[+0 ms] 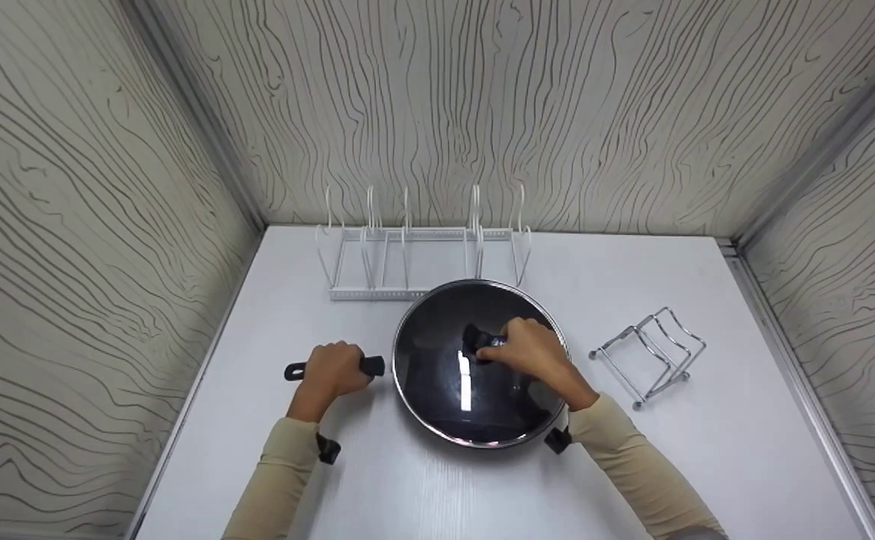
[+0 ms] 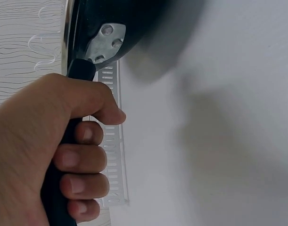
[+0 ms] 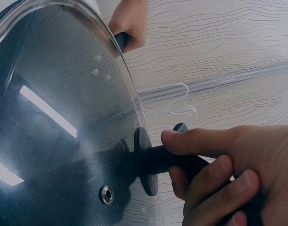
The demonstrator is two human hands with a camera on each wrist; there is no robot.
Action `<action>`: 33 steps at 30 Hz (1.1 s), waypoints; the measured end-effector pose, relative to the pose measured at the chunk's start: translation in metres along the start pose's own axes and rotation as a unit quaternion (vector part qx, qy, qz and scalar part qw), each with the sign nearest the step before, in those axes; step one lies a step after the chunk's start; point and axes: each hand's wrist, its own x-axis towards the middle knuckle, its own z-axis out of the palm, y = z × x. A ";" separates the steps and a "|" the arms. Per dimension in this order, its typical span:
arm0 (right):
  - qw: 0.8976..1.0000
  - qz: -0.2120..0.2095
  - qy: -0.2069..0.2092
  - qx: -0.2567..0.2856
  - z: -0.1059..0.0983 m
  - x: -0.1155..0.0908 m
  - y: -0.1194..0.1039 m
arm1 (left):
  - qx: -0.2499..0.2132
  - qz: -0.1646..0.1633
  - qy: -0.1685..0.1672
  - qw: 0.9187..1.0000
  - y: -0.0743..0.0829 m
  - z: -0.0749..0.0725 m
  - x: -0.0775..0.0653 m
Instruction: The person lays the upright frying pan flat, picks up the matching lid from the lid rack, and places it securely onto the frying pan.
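Observation:
A dark frying pan with a clear glass lid on it is at the middle of the white table. My left hand grips its long black handle, fingers curled round it and the thumb near the pan end. A riveted metal bracket joins handle and pan. With my right hand I hold the lid's black knob, thumb on one side and fingers on the other. Through the glass the pan's dark inside and rivets show. The pan's underside is mostly hidden.
Behind the pan stands a white wire rack with tall looped dividers, partly overlapped by the pan in the head view. A small chrome wire rack is on the right. Wood-grain patterned walls enclose the white table at the back and sides.

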 end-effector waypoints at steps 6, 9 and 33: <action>1.000 0.007 0.005 0.000 0.002 0.000 0.002 | -0.002 0.002 0.005 1.000 0.000 0.000 0.000; 1.000 0.012 0.006 0.000 0.002 0.000 0.002 | -0.004 0.001 0.006 1.000 0.000 0.002 0.001; 0.997 -0.050 0.056 -0.022 0.005 0.001 -0.004 | -0.046 0.023 -0.024 0.998 -0.010 -0.009 -0.004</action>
